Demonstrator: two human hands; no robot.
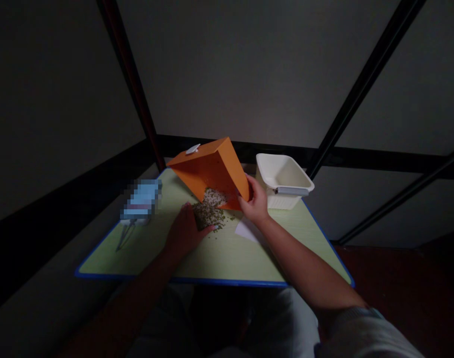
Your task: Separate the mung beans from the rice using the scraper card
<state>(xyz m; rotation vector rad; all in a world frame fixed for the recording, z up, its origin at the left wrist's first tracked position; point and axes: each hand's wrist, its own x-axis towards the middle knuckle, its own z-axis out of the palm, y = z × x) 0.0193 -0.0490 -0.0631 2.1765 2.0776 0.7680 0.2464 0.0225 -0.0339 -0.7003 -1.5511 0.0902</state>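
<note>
My right hand (254,203) grips the right wall of an orange box (215,169), which is tipped so its open side faces me. Small pale and green grains, perhaps beans or seeds, lie inside its lower edge and spill out as a pile (210,214) on the table. Beside that pile rests my left hand (185,228), thumb and fingers spread around its left and near sides, touching the grains. A white tab (193,148) sticks up from the box's upper side.
A cream plastic basket (284,171) with a grey handle stands at the back right of the green table (227,266), which has a blue edge. A white paper (247,229) lies partly under my right forearm. At the left is a blurred blue item (141,199) with a cord.
</note>
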